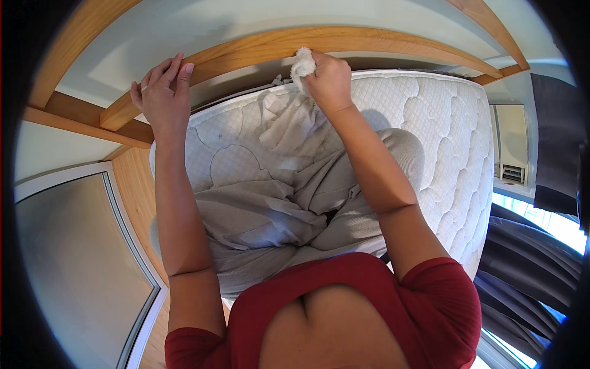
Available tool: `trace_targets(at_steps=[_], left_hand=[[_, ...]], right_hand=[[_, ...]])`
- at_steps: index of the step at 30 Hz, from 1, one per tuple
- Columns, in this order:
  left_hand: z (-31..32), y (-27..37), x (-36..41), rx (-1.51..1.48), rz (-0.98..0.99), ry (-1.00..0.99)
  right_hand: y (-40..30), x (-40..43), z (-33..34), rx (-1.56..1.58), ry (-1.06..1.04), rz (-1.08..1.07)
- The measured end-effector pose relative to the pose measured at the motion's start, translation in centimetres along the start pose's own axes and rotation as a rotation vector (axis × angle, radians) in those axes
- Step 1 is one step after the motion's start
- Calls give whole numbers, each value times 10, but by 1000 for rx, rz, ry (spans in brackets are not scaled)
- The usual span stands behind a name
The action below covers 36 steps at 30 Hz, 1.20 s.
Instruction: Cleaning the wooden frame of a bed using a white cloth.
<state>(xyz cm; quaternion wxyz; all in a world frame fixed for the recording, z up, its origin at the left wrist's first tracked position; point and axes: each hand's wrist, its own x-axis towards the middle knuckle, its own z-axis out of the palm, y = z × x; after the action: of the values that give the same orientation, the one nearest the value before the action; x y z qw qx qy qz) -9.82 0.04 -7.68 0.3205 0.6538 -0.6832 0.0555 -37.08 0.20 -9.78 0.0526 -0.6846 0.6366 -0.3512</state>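
My right hand (329,80) is closed on a whitish cloth (299,122), up against the lower edge of a curved-looking wooden rail (276,44). Part of the cloth bulges out beside the thumb, and the rest hangs down onto the quilted white mattress (235,152). At the left end of the same rail, my left hand (165,90) rests with its fingers apart over the wood and holds no loose thing. My legs, in grey trousers, are folded on the mattress below both hands.
Behind the rail stands a pale wall (286,16). More wooden beams (83,46) meet at the left. A framed frosted panel (87,267) is at lower left, above wood-look flooring. Dark curtains (530,263) and an air-conditioner-like unit (510,143) are at the right.
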Motion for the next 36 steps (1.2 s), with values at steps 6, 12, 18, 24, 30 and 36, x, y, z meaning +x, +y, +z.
trace_targets(at_steps=[6,12,18,24,30,36], left_hand=[[1,-1,-1,-15,6,11],[1,-1,-1,-1,8,0],[3,-3,-1,10,29,31],[3,-1,0,7,21,13],[2,-4,-1,5,30,28],[2,-5,-1,58,8,-35]], right_hand=[[-13,-1,8,-14,2,-89],[3,-3,-5,8,51,7],[-7,-3,10,-32,14,-69],[4,-5,5,-43,18,-12],[0,-4,5,-41,14,-66],[2,-6,10,-74,23,-92]])
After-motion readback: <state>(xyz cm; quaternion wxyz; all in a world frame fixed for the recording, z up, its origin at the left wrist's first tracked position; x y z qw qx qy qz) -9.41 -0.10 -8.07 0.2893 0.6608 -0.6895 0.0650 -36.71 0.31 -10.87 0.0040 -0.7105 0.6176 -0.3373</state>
